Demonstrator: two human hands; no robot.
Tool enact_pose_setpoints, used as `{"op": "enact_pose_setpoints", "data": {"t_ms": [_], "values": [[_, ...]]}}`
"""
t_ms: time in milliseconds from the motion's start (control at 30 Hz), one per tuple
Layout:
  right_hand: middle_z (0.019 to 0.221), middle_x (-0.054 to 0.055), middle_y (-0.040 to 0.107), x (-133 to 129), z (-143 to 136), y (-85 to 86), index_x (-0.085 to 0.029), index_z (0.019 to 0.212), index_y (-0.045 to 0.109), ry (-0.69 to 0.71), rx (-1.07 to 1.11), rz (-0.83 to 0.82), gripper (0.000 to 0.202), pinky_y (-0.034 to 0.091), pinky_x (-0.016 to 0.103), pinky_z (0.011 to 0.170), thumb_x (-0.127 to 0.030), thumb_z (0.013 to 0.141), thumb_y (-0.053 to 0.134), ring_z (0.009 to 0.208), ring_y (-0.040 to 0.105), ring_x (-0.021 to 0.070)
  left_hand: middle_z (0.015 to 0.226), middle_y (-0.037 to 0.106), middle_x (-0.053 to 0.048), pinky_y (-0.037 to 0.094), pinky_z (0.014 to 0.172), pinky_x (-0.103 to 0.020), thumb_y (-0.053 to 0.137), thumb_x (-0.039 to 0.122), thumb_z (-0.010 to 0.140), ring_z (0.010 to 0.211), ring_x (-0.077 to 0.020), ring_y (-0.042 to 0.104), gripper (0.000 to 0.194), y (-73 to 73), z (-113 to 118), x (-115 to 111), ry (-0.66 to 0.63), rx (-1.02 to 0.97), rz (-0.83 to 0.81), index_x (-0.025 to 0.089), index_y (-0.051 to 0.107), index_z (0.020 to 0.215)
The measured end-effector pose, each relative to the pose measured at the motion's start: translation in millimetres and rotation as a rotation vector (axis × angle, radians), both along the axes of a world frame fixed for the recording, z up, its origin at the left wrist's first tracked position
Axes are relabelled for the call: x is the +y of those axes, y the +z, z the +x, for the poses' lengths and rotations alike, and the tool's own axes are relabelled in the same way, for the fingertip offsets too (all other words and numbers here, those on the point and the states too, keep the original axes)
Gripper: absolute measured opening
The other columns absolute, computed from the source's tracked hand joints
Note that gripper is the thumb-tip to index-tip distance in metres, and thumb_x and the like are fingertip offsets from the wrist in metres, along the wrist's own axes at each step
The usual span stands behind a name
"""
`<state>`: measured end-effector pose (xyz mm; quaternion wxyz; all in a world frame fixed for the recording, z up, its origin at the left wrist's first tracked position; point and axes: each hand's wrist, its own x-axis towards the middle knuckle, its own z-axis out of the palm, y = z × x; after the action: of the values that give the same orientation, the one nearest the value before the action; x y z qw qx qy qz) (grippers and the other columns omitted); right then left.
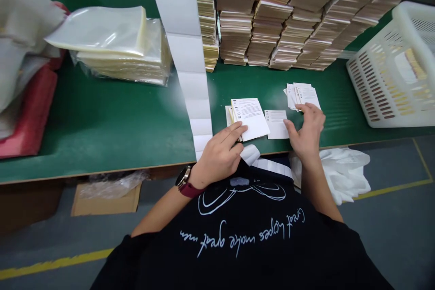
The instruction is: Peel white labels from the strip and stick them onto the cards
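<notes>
My left hand [222, 152], with a watch [184, 176] at its wrist, rests its fingertips on the lower left of a small stack of white printed cards [253, 120]. Beside that stack lies a single printed card [276, 128], its right edge by my right thumb. My right hand [308, 132] has its thumb and fingers apart, fingertips touching the near edge of a loose pile of cards [307, 95]. A long white strip of blank labels [190, 50] runs down the table and passes beneath my left wrist. Its curled end [250, 154] shows by the left hand.
Tall stacks of cards [268, 22] stand along the back. A white plastic basket [377, 72] is at the right. Clear plastic sleeves [112, 31] lie in a pile at the left, near a red foam piece [34, 108]. A white bag [343, 172] sits below the table's edge.
</notes>
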<state>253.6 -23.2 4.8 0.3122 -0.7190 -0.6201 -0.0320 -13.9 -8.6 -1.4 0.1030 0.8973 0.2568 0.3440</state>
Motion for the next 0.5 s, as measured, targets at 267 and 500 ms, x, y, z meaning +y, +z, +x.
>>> {"op": "enact_pose_setpoints", "data": {"t_ms": [267, 500], "values": [[0.071, -0.002, 0.059, 10.4, -46.1, 20.1, -0.021, 0.078, 0.060, 0.181, 0.709, 0.001, 0.014, 0.044, 0.028, 0.064, -0.033, 0.082, 0.065, 0.066, 0.054, 0.0116, 0.121, 0.058, -0.018, 0.057, 0.097, -0.050, 0.050, 0.003, 0.078, 0.126, -0.0317, 0.054, 0.011, 0.7, 3.1, 1.2, 0.018, 0.009, 0.045, 0.012, 0.056, 0.079], [0.056, -0.006, 0.053, 29.1, -67.0, 21.8, -0.018, 0.068, 0.059, 0.261, 1.004, -0.265, 0.016, 0.031, 0.024, 0.050, -0.029, 0.072, 0.070, 0.051, 0.042, 0.0065, 0.118, 0.060, -0.018, 0.059, 0.094, -0.048, 0.048, 0.003, 0.077, 0.123, -0.0315, 0.056, 0.013, 2.4, 4.3, -0.5, 0.052, 0.029, 0.068, 0.012, 0.058, 0.077]]}}
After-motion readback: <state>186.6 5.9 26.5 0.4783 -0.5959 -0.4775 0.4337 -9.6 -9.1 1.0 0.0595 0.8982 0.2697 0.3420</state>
